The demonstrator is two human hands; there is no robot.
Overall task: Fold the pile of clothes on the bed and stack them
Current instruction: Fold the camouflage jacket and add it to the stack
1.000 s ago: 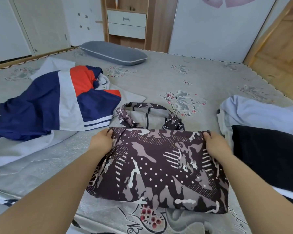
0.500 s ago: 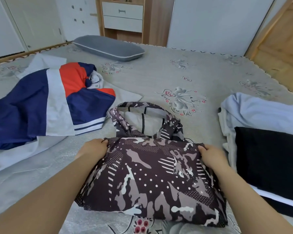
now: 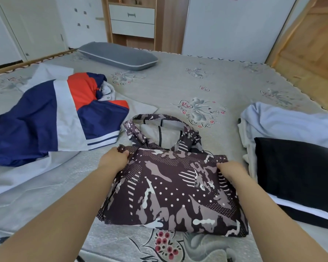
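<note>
I have the left hand [image 3: 113, 160] and right hand [image 3: 232, 172] each pinching a far corner of the folded brown patterned shirt [image 3: 170, 193], which lies on the bed [image 3: 178, 87] between my 2 forearms, collar on the far side. Left of the left hand sprawls a blue, white and orange jacket [image 3: 51, 118]. Just right of the right hand sits a black folded garment [image 3: 299, 178] on a pale blue one [image 3: 284, 123].
</note>
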